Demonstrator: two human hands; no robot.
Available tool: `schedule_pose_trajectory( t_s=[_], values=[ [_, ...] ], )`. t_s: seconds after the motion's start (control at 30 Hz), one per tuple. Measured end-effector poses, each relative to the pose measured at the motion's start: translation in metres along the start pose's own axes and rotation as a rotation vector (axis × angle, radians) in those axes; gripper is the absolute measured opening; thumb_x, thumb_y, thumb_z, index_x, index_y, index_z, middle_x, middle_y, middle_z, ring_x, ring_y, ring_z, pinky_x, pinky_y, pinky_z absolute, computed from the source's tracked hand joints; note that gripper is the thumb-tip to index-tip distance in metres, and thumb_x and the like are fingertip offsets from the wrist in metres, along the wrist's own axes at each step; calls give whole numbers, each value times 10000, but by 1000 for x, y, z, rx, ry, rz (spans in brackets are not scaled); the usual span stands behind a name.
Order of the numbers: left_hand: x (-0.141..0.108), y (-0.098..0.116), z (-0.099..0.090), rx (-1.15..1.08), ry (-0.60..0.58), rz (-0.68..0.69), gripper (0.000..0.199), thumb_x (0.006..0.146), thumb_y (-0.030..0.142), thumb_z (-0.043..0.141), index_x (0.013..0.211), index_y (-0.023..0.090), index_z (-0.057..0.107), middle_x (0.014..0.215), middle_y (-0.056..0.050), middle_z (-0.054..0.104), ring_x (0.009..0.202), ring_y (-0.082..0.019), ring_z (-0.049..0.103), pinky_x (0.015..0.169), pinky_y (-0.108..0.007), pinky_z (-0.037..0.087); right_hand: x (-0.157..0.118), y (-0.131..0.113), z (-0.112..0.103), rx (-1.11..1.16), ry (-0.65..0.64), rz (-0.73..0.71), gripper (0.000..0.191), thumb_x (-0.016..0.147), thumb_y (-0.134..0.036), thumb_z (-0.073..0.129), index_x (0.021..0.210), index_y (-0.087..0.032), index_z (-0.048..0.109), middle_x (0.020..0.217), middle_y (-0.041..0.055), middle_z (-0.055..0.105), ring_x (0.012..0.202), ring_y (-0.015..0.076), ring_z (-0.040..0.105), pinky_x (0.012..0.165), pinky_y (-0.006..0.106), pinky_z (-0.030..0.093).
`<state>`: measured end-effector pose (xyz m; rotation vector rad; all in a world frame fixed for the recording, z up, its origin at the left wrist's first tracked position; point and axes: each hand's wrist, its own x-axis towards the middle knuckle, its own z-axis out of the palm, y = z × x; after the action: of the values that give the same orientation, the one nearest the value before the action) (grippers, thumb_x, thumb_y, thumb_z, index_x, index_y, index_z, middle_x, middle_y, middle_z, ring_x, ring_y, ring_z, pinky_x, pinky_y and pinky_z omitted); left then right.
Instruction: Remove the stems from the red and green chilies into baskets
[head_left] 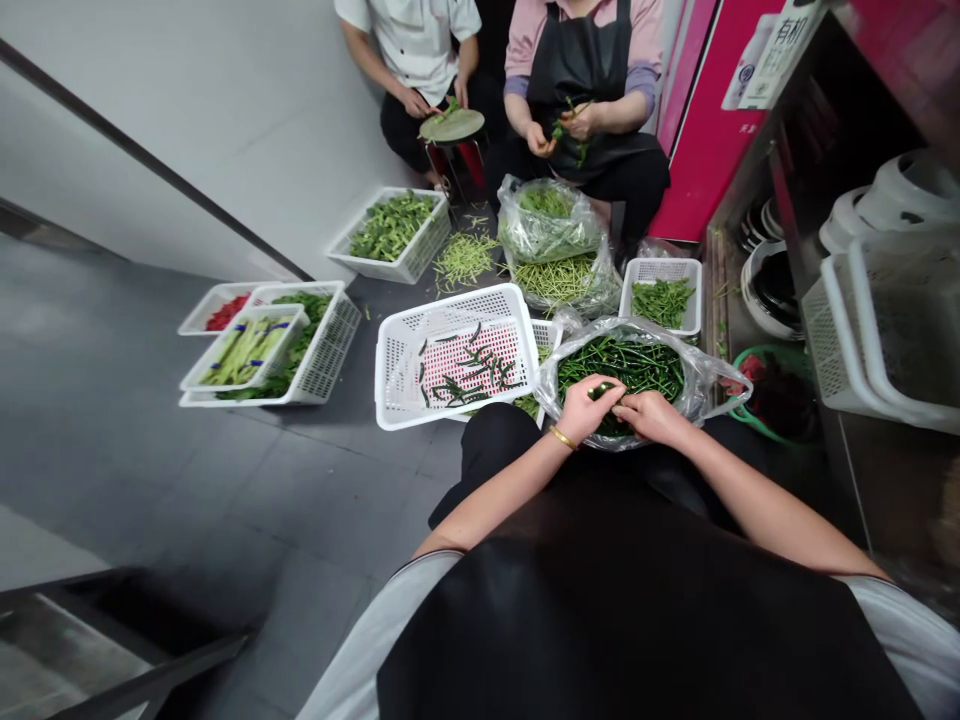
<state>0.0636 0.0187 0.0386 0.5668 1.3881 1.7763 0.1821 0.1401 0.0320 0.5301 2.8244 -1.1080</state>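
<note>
My left hand [586, 412] is closed round dark green chili peppers [600, 391], whose shiny sides show between the fingers. Right beside it, my right hand [651, 414] is closed, its fingertips pinched close to the left hand's fingers; what they grip is hidden. Both hands are over a clear plastic bag [709, 368] full of long green chili peppers [637, 362]. To the left, a white perforated basket [390, 370] with a red bottom showing through holds a scatter of green chili peppers [487, 365].
Two people sit opposite, handling greens; a round stool [451, 125] stands between them. Bagged green stalks [555, 280] lie ahead. White baskets of leafy greens [394, 225] and cut vegetables [251, 350] sit at left. A green basin [750, 415] and shelved white baskets [840, 340] flank my right.
</note>
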Motion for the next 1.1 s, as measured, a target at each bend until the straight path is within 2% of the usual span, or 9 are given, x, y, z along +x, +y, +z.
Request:
schedule_pose_trajectory(
  t_s=[0.07, 0.17, 0.27, 0.37, 0.57, 0.67, 0.83, 0.97, 1.1],
  values=[
    [-2, 5, -5, 11, 69, 47, 172, 694, 297, 791, 766, 173, 696, 811, -36, 655, 742, -124, 575, 664, -229, 434, 11, 6, -10, 108, -77, 120, 416, 975, -449, 421, 764, -174, 652, 523, 14, 599, 457, 143, 568, 514, 248, 446],
    [4, 12, -17, -240, 190, -59, 205, 746, 315, 730, 711, 160, 600, 807, -43, 650, 745, -130, 602, 665, -237, 460, 29, 18, -28, -204, -4, 222, 328, 957, -415, 474, 979, -175, 697, 759, 79, 711, 638, 176, 660, 584, 259, 473],
    [13, 17, -30, -471, 121, -282, 222, 741, 277, 699, 690, 143, 529, 788, -63, 657, 717, -147, 637, 680, -278, 497, 45, 27, -36, -643, 20, 240, 309, 935, -326, 521, 1182, -205, 661, 1031, 128, 713, 891, 229, 681, 688, 283, 480],
    [15, 18, -37, -448, 27, -383, 166, 712, 191, 695, 829, 122, 601, 655, -21, 613, 565, -121, 585, 581, -260, 466, 50, 27, -39, -766, -27, 231, 308, 957, -321, 477, 1148, -190, 680, 1083, 145, 682, 921, 239, 674, 705, 287, 469],
    [19, 4, -18, -380, -22, -380, 296, 651, 249, 816, 805, 101, 611, 547, 48, 498, 453, -55, 433, 470, -219, 349, 22, 3, -37, -667, 12, -4, 325, 979, -344, 431, 1040, -149, 683, 1058, 143, 647, 830, 215, 655, 681, 287, 443],
    [18, 0, -7, -264, 27, -240, 358, 621, 333, 853, 700, 137, 564, 546, 52, 511, 459, -47, 429, 491, -217, 361, 10, -4, -23, -444, 11, -111, 334, 980, -360, 428, 870, -149, 661, 923, 127, 667, 764, 200, 644, 663, 282, 447],
    [10, 2, -10, -94, 61, -23, 297, 636, 298, 828, 674, 153, 572, 773, -6, 667, 514, -47, 466, 521, -219, 365, 18, 2, -12, 43, -123, 159, 383, 998, -404, 357, 828, -184, 620, 589, 26, 630, 532, 163, 610, 566, 263, 457],
    [10, 5, -26, -371, 127, -146, 241, 677, 266, 745, 702, 155, 533, 746, -30, 653, 590, -88, 546, 522, -217, 360, 43, 6, -11, -223, 94, 207, 359, 908, -484, 551, 1025, -157, 643, 845, 100, 719, 790, 223, 674, 714, 299, 482],
    [12, 9, -36, -483, 41, -316, 224, 672, 215, 725, 781, 151, 540, 627, 6, 589, 547, -95, 538, 530, -224, 389, 60, 7, -13, -360, 228, 116, 248, 939, -306, 496, 1052, -144, 647, 1048, 136, 706, 957, 233, 652, 852, 319, 465]
  ],
)
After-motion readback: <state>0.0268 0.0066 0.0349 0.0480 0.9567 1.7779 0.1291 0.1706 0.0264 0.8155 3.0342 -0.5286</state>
